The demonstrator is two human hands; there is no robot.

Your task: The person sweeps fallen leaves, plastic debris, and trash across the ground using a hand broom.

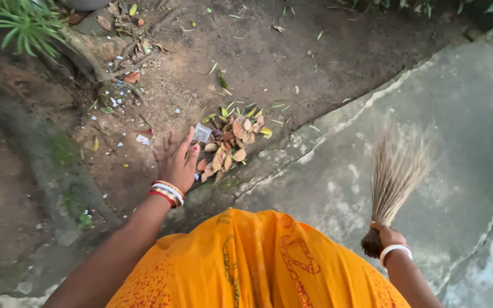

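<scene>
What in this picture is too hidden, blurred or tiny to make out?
Head view:
- Left hand: motion-blurred fingers, so touching the leaf pile or not is unclear.
- Broom: its grip end is covered by the right hand.
- Feet: hidden under the orange cloth.
- White specks on the soil: too small to identify.

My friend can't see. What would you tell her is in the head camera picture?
Seen from above, a person in orange cloth reaches an open left hand toward a pile of dry leaves on bare soil. The right hand grips a straw broom over grey concrete.
</scene>
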